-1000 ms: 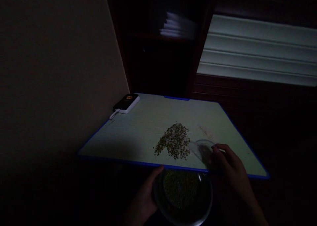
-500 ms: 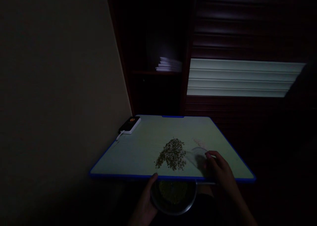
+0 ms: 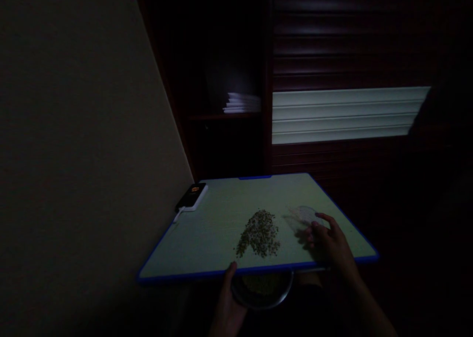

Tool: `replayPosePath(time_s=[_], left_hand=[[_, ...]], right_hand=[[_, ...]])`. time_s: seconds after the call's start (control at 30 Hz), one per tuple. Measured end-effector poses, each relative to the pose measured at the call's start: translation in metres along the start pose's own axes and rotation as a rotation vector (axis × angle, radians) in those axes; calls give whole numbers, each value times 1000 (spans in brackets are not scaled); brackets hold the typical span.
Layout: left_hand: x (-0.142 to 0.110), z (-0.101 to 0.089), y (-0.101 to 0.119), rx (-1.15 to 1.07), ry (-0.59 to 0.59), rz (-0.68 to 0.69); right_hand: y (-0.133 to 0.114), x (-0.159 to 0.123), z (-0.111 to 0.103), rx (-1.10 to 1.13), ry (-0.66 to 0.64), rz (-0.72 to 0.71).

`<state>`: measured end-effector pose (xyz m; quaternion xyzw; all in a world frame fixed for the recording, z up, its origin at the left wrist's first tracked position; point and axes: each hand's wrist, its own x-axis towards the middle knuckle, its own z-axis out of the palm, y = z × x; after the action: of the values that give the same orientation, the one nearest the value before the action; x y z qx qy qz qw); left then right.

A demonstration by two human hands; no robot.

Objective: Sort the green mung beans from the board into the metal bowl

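The clear dish (image 3: 306, 213) is pinched at its edge by our right grip (image 3: 335, 246), over the counter (image 3: 207, 238); a weak pinch could drop it and scatter the pale grains beside it. Left of that grip, a brush from the dish could spread the seed pile (image 3: 261, 232). Our left grip (image 3: 229, 305) holds the bowl (image 3: 260, 305) near the counter's edge, where a bump could spill it.

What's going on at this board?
One person is working in dim light. Their right hand holds a clear round dish above or on the blue-edged board; I can't tell which. Their left hand holds a metal bowl with greenish contents below the near edge. A loose spread of small dark grains lies on the board, left of the dish.
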<state>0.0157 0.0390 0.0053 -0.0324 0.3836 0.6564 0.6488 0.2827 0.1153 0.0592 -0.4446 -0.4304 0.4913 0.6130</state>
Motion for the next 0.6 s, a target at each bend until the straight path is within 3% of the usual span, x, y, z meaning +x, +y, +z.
replayPosePath(time_s=[0.6], left_hand=[[-1, 3, -4, 25, 37, 109]], right_hand=[[6, 18, -3, 213, 197, -35]])
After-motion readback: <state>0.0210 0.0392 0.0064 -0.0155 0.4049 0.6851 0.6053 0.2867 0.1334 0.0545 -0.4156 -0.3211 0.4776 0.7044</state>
